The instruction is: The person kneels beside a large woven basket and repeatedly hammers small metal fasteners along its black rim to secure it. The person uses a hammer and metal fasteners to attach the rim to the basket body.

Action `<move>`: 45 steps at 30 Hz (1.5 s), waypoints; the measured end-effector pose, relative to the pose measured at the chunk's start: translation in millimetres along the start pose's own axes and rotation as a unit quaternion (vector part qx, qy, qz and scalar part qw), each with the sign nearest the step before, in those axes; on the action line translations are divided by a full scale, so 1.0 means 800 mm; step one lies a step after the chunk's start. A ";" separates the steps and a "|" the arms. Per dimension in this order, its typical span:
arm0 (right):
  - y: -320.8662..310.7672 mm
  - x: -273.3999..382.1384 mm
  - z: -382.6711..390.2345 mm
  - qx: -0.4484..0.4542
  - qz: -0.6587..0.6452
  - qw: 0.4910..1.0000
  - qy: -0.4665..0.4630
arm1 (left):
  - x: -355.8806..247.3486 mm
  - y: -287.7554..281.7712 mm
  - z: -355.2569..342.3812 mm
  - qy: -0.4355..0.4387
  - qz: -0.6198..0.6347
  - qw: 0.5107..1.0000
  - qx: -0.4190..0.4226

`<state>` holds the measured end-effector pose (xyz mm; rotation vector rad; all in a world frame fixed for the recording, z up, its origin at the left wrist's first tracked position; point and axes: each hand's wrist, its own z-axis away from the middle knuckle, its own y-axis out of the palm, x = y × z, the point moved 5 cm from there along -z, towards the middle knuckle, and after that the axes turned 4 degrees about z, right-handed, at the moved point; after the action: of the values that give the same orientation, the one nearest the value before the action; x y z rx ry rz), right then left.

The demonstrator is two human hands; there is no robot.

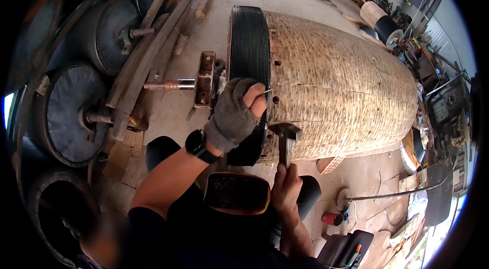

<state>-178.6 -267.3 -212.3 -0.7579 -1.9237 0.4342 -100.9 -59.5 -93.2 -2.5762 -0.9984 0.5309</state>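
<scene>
A large drum (pixel 341 86) wrapped in a pale brown, woven-looking covering lies on its side in front of me. Round its left end runs a black ribbed band (pixel 248 40). My left hand (pixel 235 114), in a grey fingerless glove, is closed over the band's right edge. From its fingers a thin nail-like metal piece (pixel 268 91) pokes out toward the brown covering. My right hand (pixel 287 187) is bare and wrapped round the handle of a hammer. The hammer's head (pixel 285 130) hovers near the band's edge, nearer to me than my left fingers, apart from them.
Between my knees stands an open container (pixel 237 213) with dark contents. Dark metal rollers (pixel 74 114) and long wooden beams (pixel 153 60) line the left. A rusty metal bracket (pixel 205 78) is beside the drum's shaft. On the right floor lies a red can (pixel 332 218) near a cable.
</scene>
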 end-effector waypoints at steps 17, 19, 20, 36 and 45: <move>0.005 0.003 -0.013 -0.010 0.065 0.998 -0.018 | 0.002 0.016 -0.028 0.088 -0.199 0.975 -0.049; 0.011 -0.013 -0.014 0.017 0.016 1.000 -0.006 | 0.001 0.015 -0.033 0.093 -0.209 0.973 -0.037; 0.003 -0.014 -0.020 0.014 -0.030 0.999 -0.024 | 0.006 0.016 -0.037 0.099 -0.220 0.969 -0.050; 0.003 -0.075 0.066 0.017 -0.018 0.998 0.053 | -0.079 0.041 0.103 0.000 0.000 1.000 -0.008; -0.012 -0.079 0.073 0.027 -0.056 0.997 0.041 | -0.067 0.048 0.108 -0.113 0.164 0.979 -0.040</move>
<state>-213.4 -315.1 -275.3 -0.6202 -1.8598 0.3773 -155.0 -109.1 -173.5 -2.8177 -0.6692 0.9019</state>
